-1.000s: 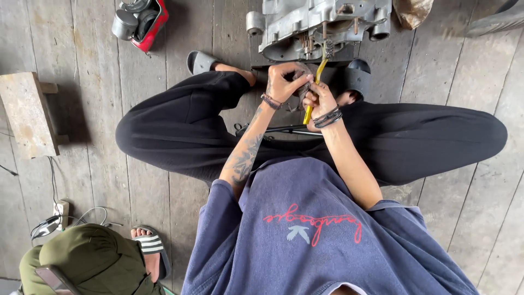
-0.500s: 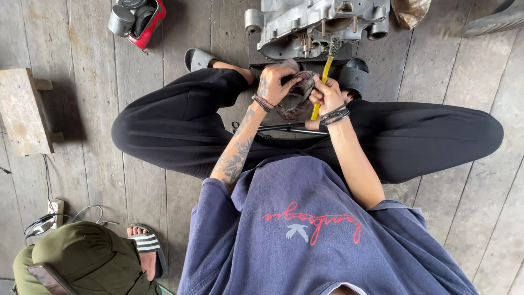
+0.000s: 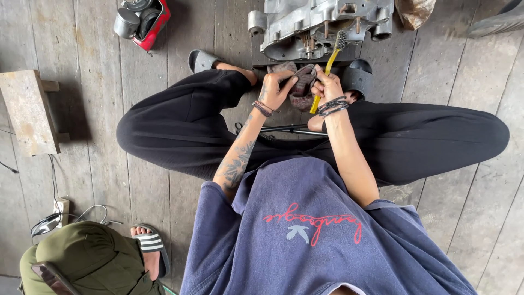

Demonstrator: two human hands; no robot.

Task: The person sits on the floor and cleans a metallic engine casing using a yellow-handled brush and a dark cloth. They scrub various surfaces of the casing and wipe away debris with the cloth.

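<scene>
I sit cross-legged on a plank floor in black trousers and a blue shirt. My left hand (image 3: 279, 86) and my right hand (image 3: 326, 86) are together in front of me, both gripping a dirty grey-brown rag (image 3: 302, 87). My right hand also holds a yellow-handled brush (image 3: 327, 70), its bristled head pointing up toward a grey metal engine casing (image 3: 322, 24) that stands just beyond my hands. Dark beaded bracelets circle both wrists.
A thin black metal tool (image 3: 284, 129) lies across my lap. A red and grey machine part (image 3: 142, 17) sits far left, a wooden block (image 3: 30, 112) at the left edge. Another person in olive clothes (image 3: 87, 259) with a striped sandal crouches lower left beside cables (image 3: 54, 218).
My hands have drawn closer together around the rag, and the brush has tilted so that its head points up at the casing. The view has shifted slightly.
</scene>
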